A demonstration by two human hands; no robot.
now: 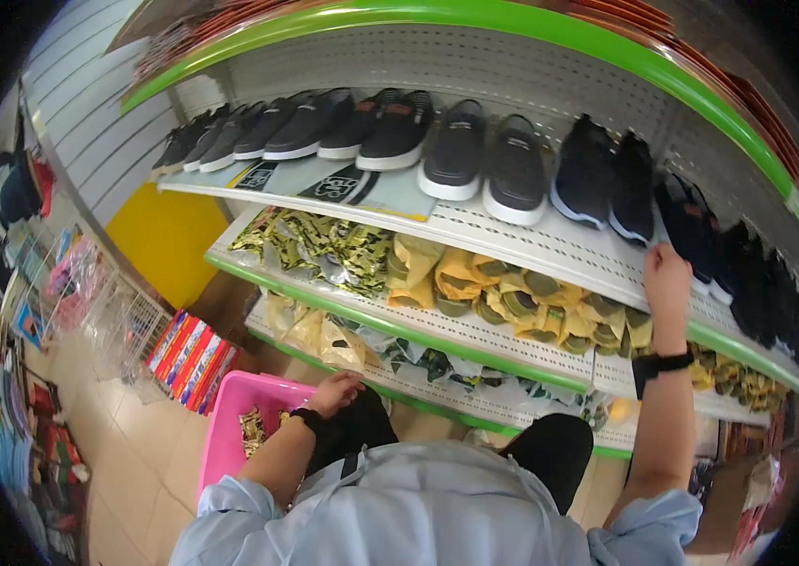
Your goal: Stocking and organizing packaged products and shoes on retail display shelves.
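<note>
My right hand (pixel 668 272) reaches to the front of the white top shelf (pixel 562 244), with its fingers curled. Its fingertips are beside the toe of a black slip-on shoe (pixel 631 191) and a navy shoe (pixel 689 226). Whether they grip anything is hidden. My left hand (pixel 335 393) rests by my bent left knee, empty, fingers loosely bent. Just left of it stands a pink plastic tub (pixel 219 424) with gold-patterned packets (pixel 253 430) inside. More dark shoes with white soles (pixel 450 152) line the shelf, toes facing me.
Below, a green-edged shelf (pixel 364 329) carries camouflage-patterned packets (pixel 321 247) and yellow-bagged olive shoes (pixel 512 293). Bagged goods (pixel 343 339) fill the lowest shelf. Red boxes (pixel 191 361) and a white wire basket (pixel 134 318) stand on the tiled floor at left. A green shelf edge (pixel 442 14) curves overhead.
</note>
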